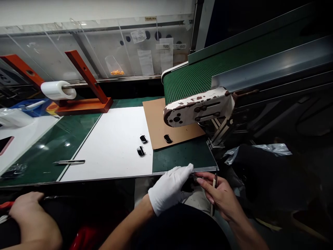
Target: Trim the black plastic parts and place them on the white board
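Note:
My left hand (168,190), in a white glove, is closed around a small dark part (188,185) just off the table's front edge. Most of that part is hidden by the glove. My bare right hand (223,196) is beside it, with thumb and forefinger reaching to the part's right side. A slim pale pen-like tool (212,208) with a darker upper end is tucked between the right fingers. Two glossy black curved pieces (141,151) lie on the white sheet (114,139). One similar black piece (168,139) rests on the brown cardboard (158,121).
A green conveyor belt (192,81) ends over the cardboard. Tweezers (69,162) lie on the green mat at left. Behind stands an orange-red holder (83,106) carrying a roll of clear film (56,90). Another person's arm (33,222) is at lower left.

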`<state>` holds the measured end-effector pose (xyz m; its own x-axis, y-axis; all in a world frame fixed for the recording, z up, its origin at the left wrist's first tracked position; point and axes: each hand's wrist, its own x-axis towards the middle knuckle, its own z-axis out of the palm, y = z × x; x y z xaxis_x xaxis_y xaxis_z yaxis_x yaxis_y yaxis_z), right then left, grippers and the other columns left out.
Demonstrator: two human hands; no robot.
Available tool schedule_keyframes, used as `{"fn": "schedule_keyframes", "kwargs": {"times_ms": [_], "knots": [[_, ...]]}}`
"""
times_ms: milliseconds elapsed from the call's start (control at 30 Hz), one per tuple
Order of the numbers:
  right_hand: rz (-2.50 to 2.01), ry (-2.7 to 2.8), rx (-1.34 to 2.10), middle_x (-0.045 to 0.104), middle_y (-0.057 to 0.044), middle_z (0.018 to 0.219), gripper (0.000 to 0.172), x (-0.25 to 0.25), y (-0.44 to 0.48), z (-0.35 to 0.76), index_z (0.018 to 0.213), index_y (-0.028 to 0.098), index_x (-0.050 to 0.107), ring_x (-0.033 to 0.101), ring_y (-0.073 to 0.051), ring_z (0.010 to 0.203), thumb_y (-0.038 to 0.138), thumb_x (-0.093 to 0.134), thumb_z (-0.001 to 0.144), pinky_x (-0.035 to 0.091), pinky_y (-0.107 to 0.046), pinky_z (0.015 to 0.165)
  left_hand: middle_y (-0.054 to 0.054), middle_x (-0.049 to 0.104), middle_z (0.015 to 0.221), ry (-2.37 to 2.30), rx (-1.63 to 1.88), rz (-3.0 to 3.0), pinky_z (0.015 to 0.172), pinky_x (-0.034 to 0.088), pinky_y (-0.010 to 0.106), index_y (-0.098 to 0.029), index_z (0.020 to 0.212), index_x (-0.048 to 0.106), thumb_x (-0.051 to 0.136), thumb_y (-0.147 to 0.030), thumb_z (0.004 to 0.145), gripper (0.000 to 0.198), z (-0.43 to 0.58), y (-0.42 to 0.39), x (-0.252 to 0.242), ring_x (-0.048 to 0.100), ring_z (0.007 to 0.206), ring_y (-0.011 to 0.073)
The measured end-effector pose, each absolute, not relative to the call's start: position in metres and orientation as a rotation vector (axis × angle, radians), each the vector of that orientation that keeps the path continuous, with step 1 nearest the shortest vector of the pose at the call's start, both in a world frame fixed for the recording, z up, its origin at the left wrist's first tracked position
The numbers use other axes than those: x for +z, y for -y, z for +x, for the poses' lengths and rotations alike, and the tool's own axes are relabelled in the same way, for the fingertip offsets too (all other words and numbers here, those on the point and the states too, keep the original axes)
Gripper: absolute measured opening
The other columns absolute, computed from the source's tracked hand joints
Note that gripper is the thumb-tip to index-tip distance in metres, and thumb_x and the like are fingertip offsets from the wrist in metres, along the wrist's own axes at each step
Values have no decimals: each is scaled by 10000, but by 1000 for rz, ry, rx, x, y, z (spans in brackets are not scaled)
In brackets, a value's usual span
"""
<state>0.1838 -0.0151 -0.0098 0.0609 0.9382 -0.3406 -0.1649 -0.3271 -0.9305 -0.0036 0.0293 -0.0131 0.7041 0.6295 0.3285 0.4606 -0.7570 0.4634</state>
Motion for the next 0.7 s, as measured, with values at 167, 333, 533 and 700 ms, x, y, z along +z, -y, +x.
{"fn": "schedule_keyframes", "kwargs": {"times_ms": [167,333,533,700], "knots": [[-1417,849,1473,489,53,449,422,-9,11,176,857,125,739,323,-36,356,466,832,627,179,-199,396,195,618,1238,-870,618,2617,956,512,472,-128,1442,191,610,-121,815,754,-4,-28,-14,636,1107,308],[-1386,759,1523,337,106,387,413,-5,20,173,793,130,719,240,-8,355,485,840,619,114,-175,394,178,605,1280,-871,821,2571,1018,487,433,-163,1456,145,628,-223,845,780,-10,-18,-35,602,1181,278],[-1218,684,1712,404,93,410,391,-14,27,178,763,158,708,152,26,340,479,860,599,104,-152,372,161,631,1244,-788,975,2501,994,511,383,-169,1420,257,650,-307,840,714,-19,-6,-28,613,1166,261],[-1049,706,1901,358,112,384,496,-31,32,169,611,189,609,90,32,270,619,833,506,99,-147,298,121,706,1033,-504,937,2483,950,525,331,-132,1213,484,492,-327,944,332,-8,0,32,683,967,208]]}}
